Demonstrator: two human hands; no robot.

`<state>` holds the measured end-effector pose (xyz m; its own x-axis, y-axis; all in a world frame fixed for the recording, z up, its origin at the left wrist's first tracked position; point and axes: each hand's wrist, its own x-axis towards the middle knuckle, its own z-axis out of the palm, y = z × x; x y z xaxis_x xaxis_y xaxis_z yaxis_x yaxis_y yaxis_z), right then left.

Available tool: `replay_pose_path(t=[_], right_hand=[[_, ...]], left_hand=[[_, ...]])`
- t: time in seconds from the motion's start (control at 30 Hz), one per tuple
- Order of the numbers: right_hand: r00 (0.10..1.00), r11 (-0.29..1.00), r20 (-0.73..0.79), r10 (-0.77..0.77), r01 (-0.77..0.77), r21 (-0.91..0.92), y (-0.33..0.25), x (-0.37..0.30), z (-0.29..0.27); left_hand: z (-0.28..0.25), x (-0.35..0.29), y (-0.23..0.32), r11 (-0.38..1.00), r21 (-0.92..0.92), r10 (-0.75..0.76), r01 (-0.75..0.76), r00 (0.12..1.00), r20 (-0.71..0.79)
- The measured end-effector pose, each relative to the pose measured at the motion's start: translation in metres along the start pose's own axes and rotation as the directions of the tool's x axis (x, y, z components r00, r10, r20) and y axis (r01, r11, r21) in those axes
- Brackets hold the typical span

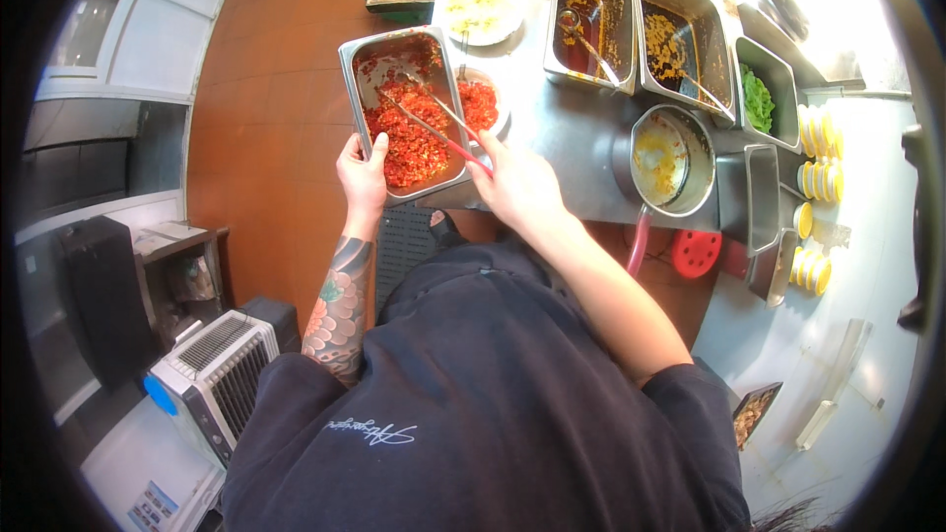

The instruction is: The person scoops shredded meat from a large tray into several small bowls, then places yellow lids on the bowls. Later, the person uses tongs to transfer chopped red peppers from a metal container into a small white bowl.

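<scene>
My left hand [365, 172] grips the near left rim of a deep steel pan [356, 89], its thumb over the edge. Chopped red chili [414, 150] fills the nearer part of this pan, and the far wall is smeared red. In my right hand [517, 182] is a pair of metal tongs [440, 137] with red handles, their arms reaching into the pan over the chili. The tips are hard to make out. Right beside the pan stands a white bowl [505, 99] with more chopped chili, partly hidden by the pan and my hand.
Behind the bowl sits a white plate [512, 25] of pale yellow food. Two steel tubs [549, 39] of dark sauce, with ladles, stand on the steel counter [562, 153]. A saucepan [623, 160] has its red handle past the edge. Green leaves [756, 99] lie in another pan.
</scene>
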<state>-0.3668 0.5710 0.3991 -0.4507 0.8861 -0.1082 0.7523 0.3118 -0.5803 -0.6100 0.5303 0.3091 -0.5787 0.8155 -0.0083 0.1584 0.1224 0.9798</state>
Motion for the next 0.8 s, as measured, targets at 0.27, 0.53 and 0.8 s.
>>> replay_pose_path(t=[0.27,0.53,0.8], right_hand=[[0.997,0.993,0.043,-0.066,0.069,-0.093,0.011,-0.036,-0.021],[0.988,0.996,0.146,0.057,-0.045,-0.081,0.002,-0.035,-0.008],[0.895,0.898,0.421,0.146,-0.299,0.322,0.017,-0.024,-0.036]], left_hand=[[-0.003,-0.008,0.005,0.997,0.071,0.0,0.0,1.0,0.007],[0.003,-0.01,0.011,0.994,0.107,0.016,-0.012,0.999,-0.039],[0.004,-0.009,0.008,0.993,0.114,0.049,-0.041,0.996,-0.068]])
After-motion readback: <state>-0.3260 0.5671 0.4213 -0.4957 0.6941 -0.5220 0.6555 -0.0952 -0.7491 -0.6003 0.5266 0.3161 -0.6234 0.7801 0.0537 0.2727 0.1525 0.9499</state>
